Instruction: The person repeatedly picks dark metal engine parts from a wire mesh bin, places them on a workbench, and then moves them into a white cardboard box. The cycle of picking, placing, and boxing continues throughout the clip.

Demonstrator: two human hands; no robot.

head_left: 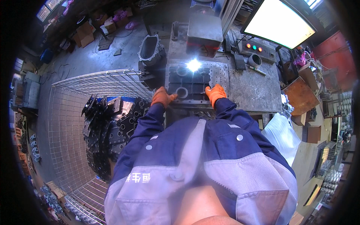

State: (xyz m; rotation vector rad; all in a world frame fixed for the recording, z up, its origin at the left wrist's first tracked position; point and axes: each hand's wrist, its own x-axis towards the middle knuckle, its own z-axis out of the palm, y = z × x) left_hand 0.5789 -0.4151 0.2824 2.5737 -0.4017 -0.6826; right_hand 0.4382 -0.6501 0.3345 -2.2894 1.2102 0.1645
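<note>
Downward, the head view is showing two orange-gloved hands working at a dark panel [195,90], which is lying flat on a perforated plate [221,75] at the near edge of the desk [252,90]. The left grip [163,97] is resting at the panel's near left corner, its thumb pointing inward beside a round opening. The right grip [215,93] is curling at the panel's right edge, its thumb tip reaching the rim. Both are sitting close against the panel, but I cannot tell whether either is clenching it, since the undersides of the fingers are not showing. A bright light [194,65] is glaring over the panel's far part, and a boxy machine head [204,33] is standing beyond it. To the right, a control box [258,51] is carrying red and green lights, with a ring [254,60] and a marker [257,70] lying nearer. A monitor [279,23] is glowing white above them. To the left, an oval-mouthed housing [153,56] is standing beside the desk, and a wire cage [65,123] is holding a heap of black parts [108,131]. Farther off, a carton [85,34] is sitting on the floor [80,62].
</note>
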